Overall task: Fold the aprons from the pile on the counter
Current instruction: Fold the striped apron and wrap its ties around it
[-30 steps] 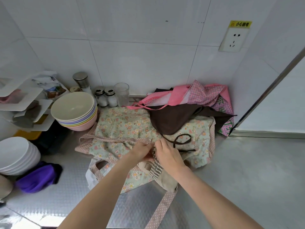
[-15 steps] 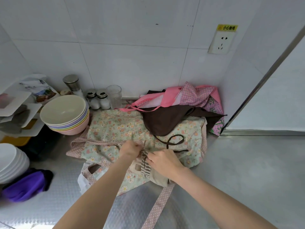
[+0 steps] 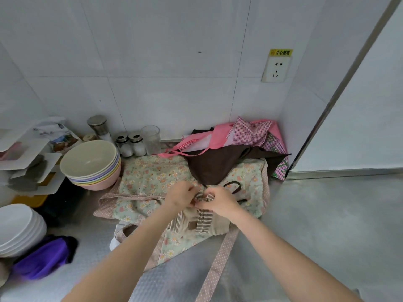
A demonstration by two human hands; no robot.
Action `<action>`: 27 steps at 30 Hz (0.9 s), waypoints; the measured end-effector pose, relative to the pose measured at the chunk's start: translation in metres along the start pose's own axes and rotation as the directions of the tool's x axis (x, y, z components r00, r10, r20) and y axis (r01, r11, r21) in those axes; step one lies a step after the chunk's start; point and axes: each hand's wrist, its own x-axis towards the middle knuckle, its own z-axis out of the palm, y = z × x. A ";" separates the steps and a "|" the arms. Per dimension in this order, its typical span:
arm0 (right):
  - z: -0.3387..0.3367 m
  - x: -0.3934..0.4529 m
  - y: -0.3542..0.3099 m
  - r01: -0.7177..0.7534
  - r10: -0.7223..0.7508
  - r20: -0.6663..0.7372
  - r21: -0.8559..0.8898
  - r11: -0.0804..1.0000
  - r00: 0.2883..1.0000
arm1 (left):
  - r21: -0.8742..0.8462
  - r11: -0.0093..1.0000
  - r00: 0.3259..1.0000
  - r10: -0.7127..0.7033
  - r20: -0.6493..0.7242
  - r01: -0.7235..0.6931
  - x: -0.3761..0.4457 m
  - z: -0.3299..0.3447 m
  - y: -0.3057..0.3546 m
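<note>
By bowl stack (image 3: 90,162), both hands pinch striped apron (image 3: 204,221).

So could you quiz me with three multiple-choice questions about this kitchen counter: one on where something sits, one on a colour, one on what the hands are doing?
1. Where is the stack of bowls?
A. Left of the floral apron
B. On the brown apron
C. Under the wall socket

2. What colour is the crumpled cloth at lower left?
A. Yellow
B. Purple
C. Green

3. What are the left hand and right hand doing?
A. Lying flat on the counter
B. Lifting a bowl
C. Pinching the striped strap

Answers: 1 A, the bowls stand beside the floral fabric's left edge. 2 B, it is plainly purple. 3 C, both hands' fingers are curled on the striped fabric.
</note>
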 end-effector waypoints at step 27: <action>-0.309 -0.117 0.023 0.111 -0.247 -0.400 -0.333 0.936 0.883 | 0.049 0.835 0.836 0.549 0.015 -0.549 0.003 0.008 0.279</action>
